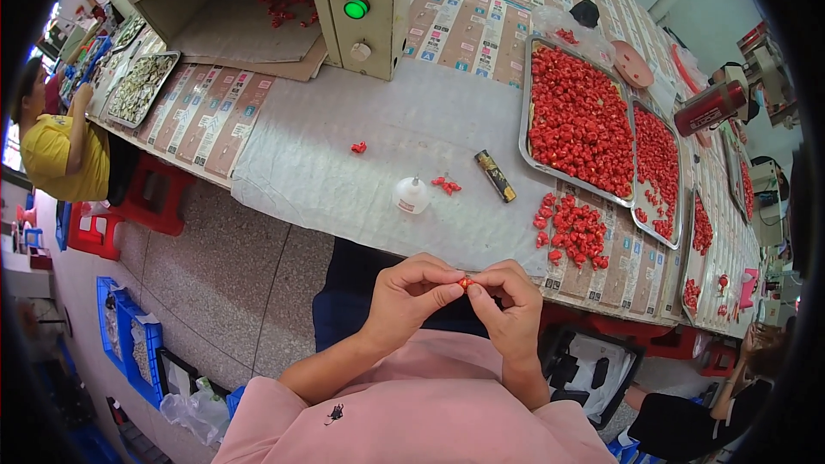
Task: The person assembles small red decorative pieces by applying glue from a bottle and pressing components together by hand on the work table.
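My left hand and my right hand meet just off the table's near edge. Between their thumbs and forefingers they pinch a small red piece with a yellowish spot; the fingers cover most of it. Beyond them a white bottle with a thin tip stands upright on a pale sheet. Close to it lies a little red cluster, and farther left a single red piece. A black and gold cylinder lies on its side. A loose heap of red pieces sits right of the sheet.
Metal trays full of red pieces stand at the right. At the back left a beige box-like machine has red and green buttons and red pieces inside. A person in yellow sits far left, another person lower right.
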Motion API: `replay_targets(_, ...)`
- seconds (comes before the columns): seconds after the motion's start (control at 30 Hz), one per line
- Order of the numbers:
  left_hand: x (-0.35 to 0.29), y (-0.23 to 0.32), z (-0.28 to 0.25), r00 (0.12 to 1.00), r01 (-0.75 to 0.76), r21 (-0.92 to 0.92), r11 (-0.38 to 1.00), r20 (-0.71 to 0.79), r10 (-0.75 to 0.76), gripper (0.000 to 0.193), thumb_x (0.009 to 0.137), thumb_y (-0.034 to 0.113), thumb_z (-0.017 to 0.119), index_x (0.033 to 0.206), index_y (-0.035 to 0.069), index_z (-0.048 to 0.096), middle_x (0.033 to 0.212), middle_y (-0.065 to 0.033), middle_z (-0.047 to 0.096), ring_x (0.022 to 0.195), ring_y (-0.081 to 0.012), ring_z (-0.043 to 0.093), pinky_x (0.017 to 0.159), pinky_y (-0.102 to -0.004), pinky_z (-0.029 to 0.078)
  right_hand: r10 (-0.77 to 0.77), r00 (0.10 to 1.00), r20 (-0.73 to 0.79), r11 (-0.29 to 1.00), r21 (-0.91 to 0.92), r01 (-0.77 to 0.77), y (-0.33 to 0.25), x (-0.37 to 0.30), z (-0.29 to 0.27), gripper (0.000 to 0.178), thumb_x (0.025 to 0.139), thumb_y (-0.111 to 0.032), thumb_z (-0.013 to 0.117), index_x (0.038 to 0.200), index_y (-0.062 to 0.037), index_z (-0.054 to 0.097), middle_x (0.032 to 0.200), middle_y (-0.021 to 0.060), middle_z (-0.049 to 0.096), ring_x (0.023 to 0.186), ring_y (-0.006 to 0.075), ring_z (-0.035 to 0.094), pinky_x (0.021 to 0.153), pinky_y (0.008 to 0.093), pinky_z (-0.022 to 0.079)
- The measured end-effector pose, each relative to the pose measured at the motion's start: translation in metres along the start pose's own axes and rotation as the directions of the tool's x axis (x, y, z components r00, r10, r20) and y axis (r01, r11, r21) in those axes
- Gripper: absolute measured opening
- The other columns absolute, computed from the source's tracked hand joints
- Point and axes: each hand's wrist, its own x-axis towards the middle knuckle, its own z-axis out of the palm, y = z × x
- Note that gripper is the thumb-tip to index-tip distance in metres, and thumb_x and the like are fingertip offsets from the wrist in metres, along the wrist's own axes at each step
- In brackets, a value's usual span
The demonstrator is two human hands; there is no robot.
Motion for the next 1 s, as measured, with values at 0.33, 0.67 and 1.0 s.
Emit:
replay_targets(0.33, 0.0016, -0.0005, 0.0015, 0.998, -0.038, 0.010, 0.999, 0.046, 0.037, 0.019, 0.081, -0.008, 0.062, 0.097, 0.000, 0.065, 0.103, -0.0094, 0.061, 0.094, -0.0153, 0.060, 0.086, -0.0274, 0.050, -0.117, 0.989, -0.090, 0.990, -0.086, 0.109, -0.0057, 0.0027, -0.0016, 0.016, 0.073, 0.000, 0.069, 0.088, -0.0046, 0.067, 0.081, 0.0050, 0.060, 0.068, 0.0114, 0.055, 0.059, 0.0217, 0.044)
replay_targets(0.67, 0.0028, -0.0025, 0.0038, 0.998, -0.045, -0.031, 0.999, 0.038, 0.046, 0.019, 0.080, -0.008, 0.062, 0.098, 0.000, 0.065, 0.103, -0.0102, 0.061, 0.095, -0.0157, 0.060, 0.086, -0.0273, 0.050, -0.133, 0.985, -0.108, 0.990, -0.059, 0.127, -0.0062, 0.0025, -0.0047, 0.018, 0.073, 0.000, 0.071, 0.090, -0.0044, 0.068, 0.083, 0.0052, 0.061, 0.069, 0.0117, 0.056, 0.061, 0.0219, 0.044)
replay_targets(1.0, 0.0026, -0.0029, 0.0026, 0.999, -0.044, -0.002, 0.999, 0.021, 0.044, 0.016, 0.079, -0.007, 0.065, 0.093, 0.000, 0.066, 0.097, -0.0086, 0.061, 0.091, -0.0153, 0.061, 0.081, -0.0266, 0.051, -0.052, 0.993, -0.105, 0.999, -0.011, 0.051, -0.0009, 0.0021, -0.0001, 0.011, 0.075, 0.000, 0.069, 0.085, -0.0031, 0.067, 0.080, 0.0034, 0.058, 0.066, 0.0082, 0.051, 0.057, 0.0194, 0.039)
